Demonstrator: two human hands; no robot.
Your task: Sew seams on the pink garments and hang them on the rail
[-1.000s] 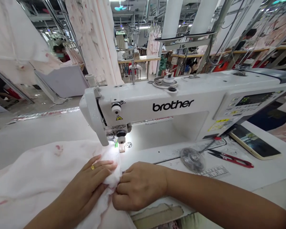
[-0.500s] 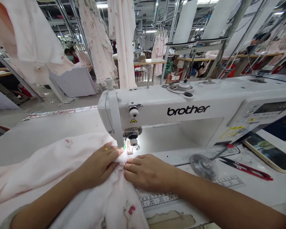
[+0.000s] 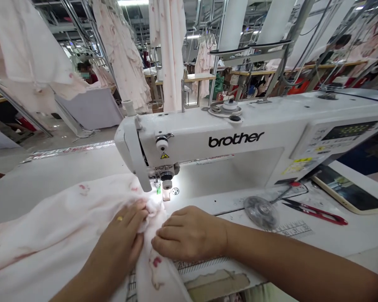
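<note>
A soft pale pink fabric point(image 3: 91, 201) with a small red and brown print lies bunched on the machine bed. Part of it runs under the needle area of a white brother sewing machine point(image 3: 189, 140), where a lamp shines on a green-tipped presser foot point(image 3: 158, 189). My left hand point(image 3: 122, 235), a ring on one finger, grips the gathered fabric just in front of the foot. To its right, my right hand point(image 3: 189, 235) has its fingers curled and pinches the fabric's edge. Both thumbs are largely hidden.
Red-handled thread snips point(image 3: 315, 211), a clear round bobbin-like disc point(image 3: 261, 212) and a phone point(image 3: 349, 188) lie to the right. A printed ruler strip point(image 3: 201, 265) runs along the front. Hanging garments point(image 3: 119, 54) and thread cones point(image 3: 234, 25) stand behind; a person sits farther back.
Both hands have drawn back from the presser foot toward me, the right one curling more tightly. The fabric between them has shifted, and the camera view has turned slightly right.
</note>
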